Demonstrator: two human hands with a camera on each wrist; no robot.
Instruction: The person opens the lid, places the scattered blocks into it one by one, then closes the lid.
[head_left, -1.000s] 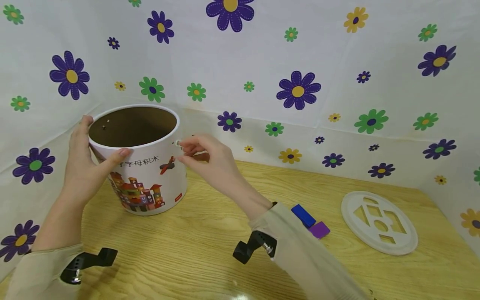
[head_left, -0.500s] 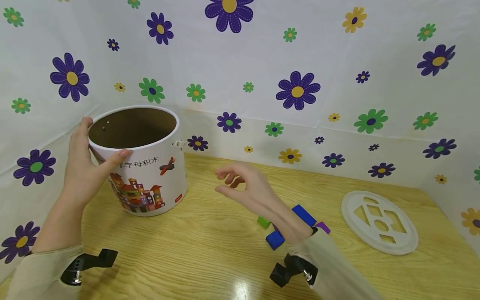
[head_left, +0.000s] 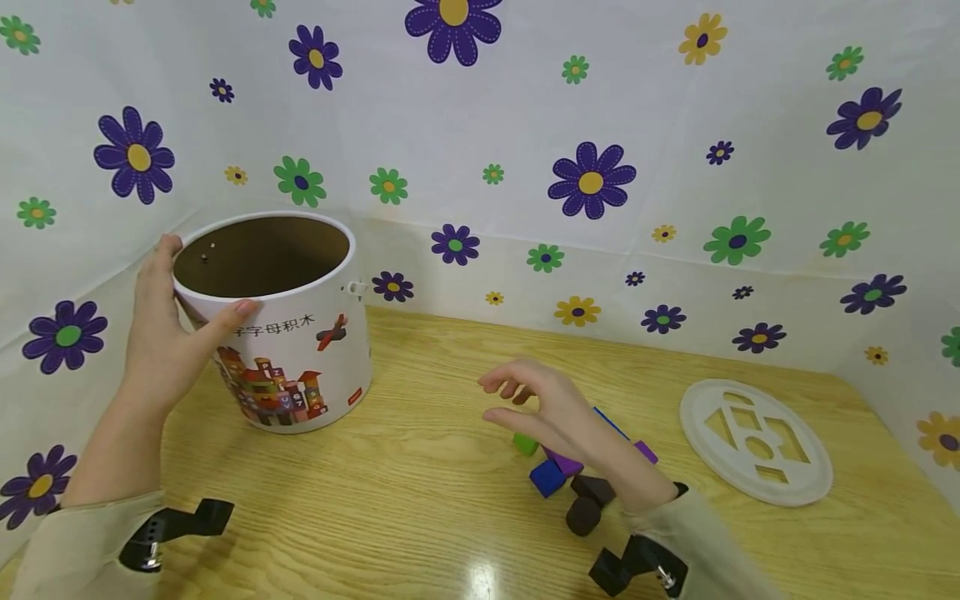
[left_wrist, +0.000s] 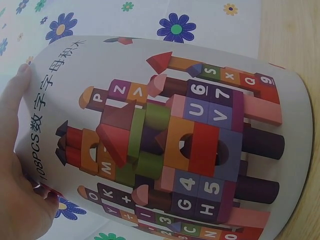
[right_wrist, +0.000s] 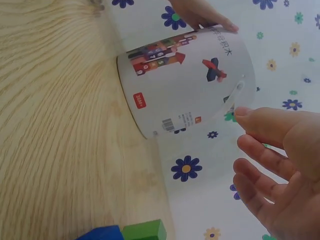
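While the right hand [head_left: 553, 408], fingers parted, hangs right of the bucket [head_left: 339, 350], the left hand [head_left: 161, 346], clasping its side, should hold it steady.

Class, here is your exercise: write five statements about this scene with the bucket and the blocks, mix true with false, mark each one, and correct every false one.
1. The left hand holds the bucket. True.
2. The bucket lies tipped on its side. False: it stands upright on the table.
3. In the head view, the white disc with cut-out shapes lies to the right of the green block. True.
4. The right hand is gripping the green block. False: its fingers hold nothing, and the block lies on the table.
5. A dark round block lies closer to the bottom of the head view than the green block. True.
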